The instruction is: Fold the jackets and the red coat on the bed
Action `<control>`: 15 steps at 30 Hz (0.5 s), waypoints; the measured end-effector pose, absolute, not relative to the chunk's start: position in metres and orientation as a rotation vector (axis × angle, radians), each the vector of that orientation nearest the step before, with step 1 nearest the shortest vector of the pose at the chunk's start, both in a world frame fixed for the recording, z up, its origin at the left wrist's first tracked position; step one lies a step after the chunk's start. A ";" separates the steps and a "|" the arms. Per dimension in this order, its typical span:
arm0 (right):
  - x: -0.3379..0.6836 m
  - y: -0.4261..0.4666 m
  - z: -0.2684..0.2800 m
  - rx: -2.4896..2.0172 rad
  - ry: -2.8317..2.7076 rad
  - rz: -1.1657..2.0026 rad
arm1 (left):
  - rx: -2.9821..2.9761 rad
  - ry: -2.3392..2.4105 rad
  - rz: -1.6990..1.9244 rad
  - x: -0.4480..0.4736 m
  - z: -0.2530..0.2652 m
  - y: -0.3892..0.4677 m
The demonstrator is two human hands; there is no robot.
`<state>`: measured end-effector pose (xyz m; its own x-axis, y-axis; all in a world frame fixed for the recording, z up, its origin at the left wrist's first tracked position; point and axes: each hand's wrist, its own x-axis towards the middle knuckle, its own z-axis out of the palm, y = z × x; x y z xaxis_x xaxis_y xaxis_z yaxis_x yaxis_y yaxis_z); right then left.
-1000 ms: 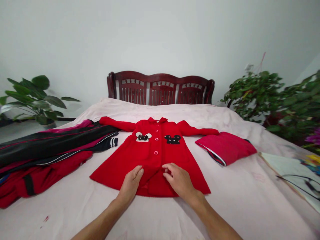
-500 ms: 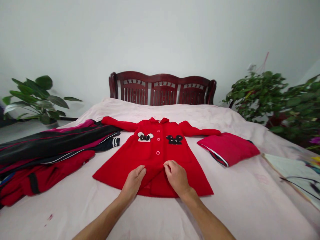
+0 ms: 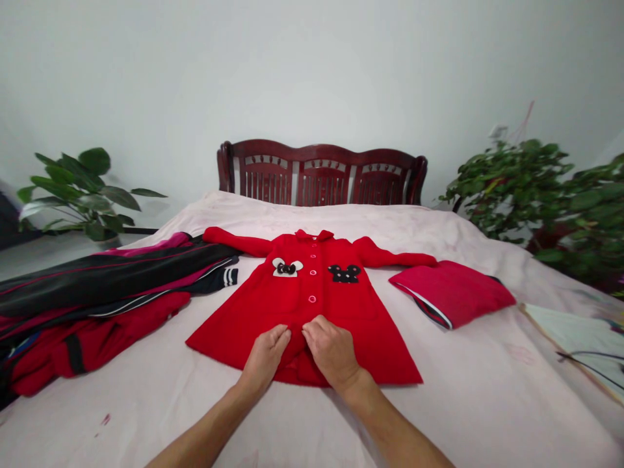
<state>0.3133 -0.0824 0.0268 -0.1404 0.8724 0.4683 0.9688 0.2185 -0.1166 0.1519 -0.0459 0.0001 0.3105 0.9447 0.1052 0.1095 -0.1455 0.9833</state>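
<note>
A red coat (image 3: 234,318) lies front up with its sleeves spread, collar toward the headboard. Pink buttons run down its middle, with a white bow patch (image 3: 286,267) and a black dotted patch (image 3: 344,273) on the chest. Low on the front opening, my left hand (image 3: 268,351) is closed on the left edge of the coat. Close beside it, my right hand (image 3: 331,348) pinches the other front edge. The cloth between the fingertips is mostly hidden.
Dark and red clothes (image 3: 112,299) are heaped on the left of the pink-white bedsheet (image 3: 146,416). A folded crimson garment (image 3: 453,292) touches the coat's right sleeve. Farther right lies a white hand fan or similar flat thing (image 3: 575,344). A wooden headboard (image 3: 322,172) stands behind.
My right hand has moved left, closer to my left hand, drawing the front edge of the coat inward. The whole view has shifted slightly.
</note>
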 end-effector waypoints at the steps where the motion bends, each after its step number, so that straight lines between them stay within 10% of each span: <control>1: 0.313 -0.082 0.027 -1.700 -2.079 -0.324 | 1.551 1.003 0.996 0.152 0.001 -0.047; 15: 0.328 -0.083 0.025 -1.565 -1.706 -0.075 | 1.308 0.958 0.970 0.156 0.008 -0.045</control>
<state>0.3277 -0.0834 0.0249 0.0877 0.8117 0.5775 0.8591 0.2319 -0.4563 0.1562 -0.0453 0.0084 0.3159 0.9487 -0.0145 -0.0267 0.0242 0.9994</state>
